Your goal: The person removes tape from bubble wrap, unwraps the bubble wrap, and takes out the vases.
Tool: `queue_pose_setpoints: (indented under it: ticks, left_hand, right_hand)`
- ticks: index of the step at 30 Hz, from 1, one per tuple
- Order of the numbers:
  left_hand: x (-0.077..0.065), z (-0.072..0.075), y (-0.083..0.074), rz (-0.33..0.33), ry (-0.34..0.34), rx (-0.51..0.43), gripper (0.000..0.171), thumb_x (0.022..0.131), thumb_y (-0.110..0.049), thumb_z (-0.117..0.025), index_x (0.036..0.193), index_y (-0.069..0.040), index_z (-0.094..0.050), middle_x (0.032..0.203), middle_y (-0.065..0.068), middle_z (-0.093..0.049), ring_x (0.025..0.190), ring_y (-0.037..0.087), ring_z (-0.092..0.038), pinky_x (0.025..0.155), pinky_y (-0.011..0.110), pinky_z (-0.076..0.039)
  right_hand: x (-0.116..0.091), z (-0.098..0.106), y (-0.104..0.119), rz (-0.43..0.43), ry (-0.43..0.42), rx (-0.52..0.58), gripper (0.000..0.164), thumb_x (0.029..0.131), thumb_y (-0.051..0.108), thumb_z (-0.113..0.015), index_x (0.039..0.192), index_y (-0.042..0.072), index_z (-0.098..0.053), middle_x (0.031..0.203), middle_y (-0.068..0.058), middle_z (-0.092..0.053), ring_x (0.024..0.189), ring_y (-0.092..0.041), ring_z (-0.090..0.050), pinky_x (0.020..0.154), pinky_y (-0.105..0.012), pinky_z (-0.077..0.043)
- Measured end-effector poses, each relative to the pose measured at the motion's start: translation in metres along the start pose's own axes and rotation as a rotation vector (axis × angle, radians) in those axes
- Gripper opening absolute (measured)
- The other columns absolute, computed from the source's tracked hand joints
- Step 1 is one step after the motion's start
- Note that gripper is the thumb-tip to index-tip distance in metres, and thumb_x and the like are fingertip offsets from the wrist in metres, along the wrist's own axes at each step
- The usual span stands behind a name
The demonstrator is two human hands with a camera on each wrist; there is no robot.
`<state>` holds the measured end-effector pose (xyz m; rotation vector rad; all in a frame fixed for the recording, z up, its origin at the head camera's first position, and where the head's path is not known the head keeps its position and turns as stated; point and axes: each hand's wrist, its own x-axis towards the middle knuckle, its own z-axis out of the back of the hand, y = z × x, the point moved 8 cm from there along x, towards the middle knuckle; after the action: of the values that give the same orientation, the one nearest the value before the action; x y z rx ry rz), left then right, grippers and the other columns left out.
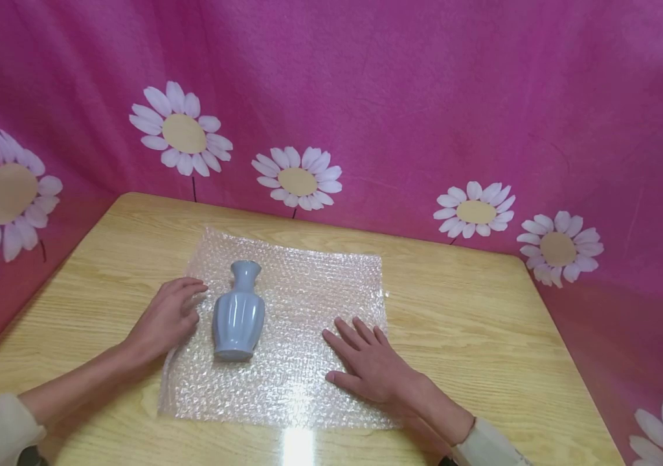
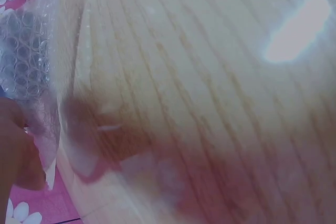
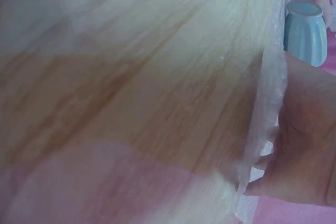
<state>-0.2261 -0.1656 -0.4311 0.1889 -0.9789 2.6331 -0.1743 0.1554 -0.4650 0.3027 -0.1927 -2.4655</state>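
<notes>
A glossy blue-grey vase [image 1: 238,323] lies on its side on a sheet of clear bubble wrap [image 1: 302,294], its neck pointing away from me. My left hand [image 1: 164,323] is at the sheet's left edge, fingers bent, and pinches that edge beside the vase. In the left wrist view the bubble wrap [image 2: 23,59] stands raised next to the fingers, with something bluish behind it. My right hand [image 1: 371,367] rests on the right part of the sheet with fingers spread and straight. The right wrist view shows the vase's base [image 3: 305,9] beyond that hand.
The sheet lies on a light wood-grain table [image 1: 471,323] with rounded corners. A pink curtain [image 1: 378,97] with large white daisies surrounds its back and sides. Bright light reflects near the table's front edge.
</notes>
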Motion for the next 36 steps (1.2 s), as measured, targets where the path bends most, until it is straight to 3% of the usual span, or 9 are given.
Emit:
queue_pose_setpoints:
  ticks: [10, 19, 25, 36]
  left_hand:
    - [0.0039, 0.0043, -0.0062, -0.031, -0.009, 0.090, 0.039, 0.085, 0.006, -0.056, 0.124, 0.008, -0.062, 0.132, 0.026, -0.056, 0.126, 0.044, -0.044, 0.107, 0.060, -0.033]
    - [0.0056, 0.0051, -0.0039, 0.005, 0.003, 0.111, 0.036, 0.087, 0.003, -0.057, 0.122, 0.007, -0.064, 0.128, 0.025, -0.059, 0.125, 0.043, -0.047, 0.106, 0.059, -0.035]
    - [0.0058, 0.0064, -0.0044, 0.013, -0.024, 0.096, 0.032, 0.090, -0.002, -0.055, 0.120, 0.006, -0.065, 0.126, 0.026, -0.060, 0.124, 0.043, -0.048, 0.105, 0.059, -0.036]
    - [0.0087, 0.0069, -0.0051, 0.083, 0.002, 0.080, 0.038, 0.095, -0.012, -0.048, 0.128, 0.000, -0.062, 0.131, 0.023, -0.059, 0.125, 0.042, -0.049, 0.102, 0.060, -0.038]
  right_hand:
    - [0.0000, 0.0001, 0.0000, 0.006, -0.005, 0.003, 0.072, 0.102, 0.061, -0.037, 0.161, 0.022, -0.022, 0.165, -0.010, -0.016, 0.149, -0.039, -0.010, 0.114, -0.065, -0.013]
    - [-0.0001, 0.0000, 0.0000, 0.005, -0.009, 0.001, 0.072, 0.102, 0.061, -0.036, 0.161, 0.022, -0.022, 0.165, -0.010, -0.016, 0.149, -0.038, -0.010, 0.115, -0.065, -0.012]
    - [0.0001, 0.0005, 0.0005, 0.010, -0.019, -0.002, 0.072, 0.102, 0.061, -0.038, 0.160, 0.022, -0.023, 0.164, -0.010, -0.017, 0.149, -0.039, -0.011, 0.114, -0.065, -0.012]
    - [0.0002, 0.0013, 0.0008, 0.005, -0.009, -0.002, 0.072, 0.102, 0.060, -0.038, 0.160, 0.022, -0.023, 0.164, -0.011, -0.016, 0.149, -0.039, -0.010, 0.114, -0.065, -0.012]
